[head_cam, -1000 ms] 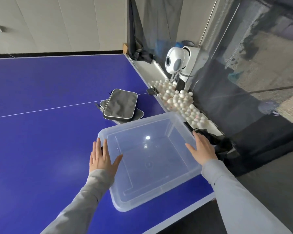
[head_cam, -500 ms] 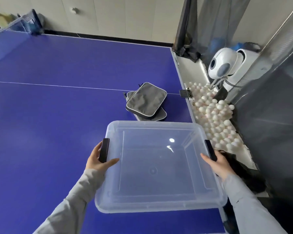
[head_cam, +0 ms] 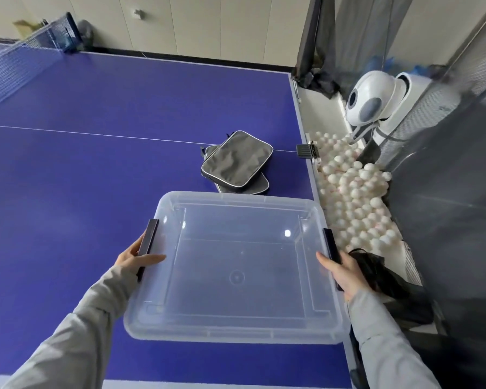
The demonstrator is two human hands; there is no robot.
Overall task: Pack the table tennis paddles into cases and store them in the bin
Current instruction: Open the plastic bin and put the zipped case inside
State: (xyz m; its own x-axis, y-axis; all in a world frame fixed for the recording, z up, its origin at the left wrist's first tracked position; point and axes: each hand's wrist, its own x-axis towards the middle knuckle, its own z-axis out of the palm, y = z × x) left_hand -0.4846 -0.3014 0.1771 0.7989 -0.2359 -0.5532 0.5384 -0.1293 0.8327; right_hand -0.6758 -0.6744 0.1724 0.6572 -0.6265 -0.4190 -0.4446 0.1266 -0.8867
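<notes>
Both hands gripped the empty clear bin by its dark side handles: left hand, right hand. The bin sat at the tabletop edge, long axis left-to-right. Pushed rightward, it might tip off. Two zipped paddle cases lay stacked just beyond, angled diagonally.

One head-worn camera (wide-angle) looks forward and down, close over the blue table near its right edge.

bright, even | glare on bin (small) | edges warped
</notes>
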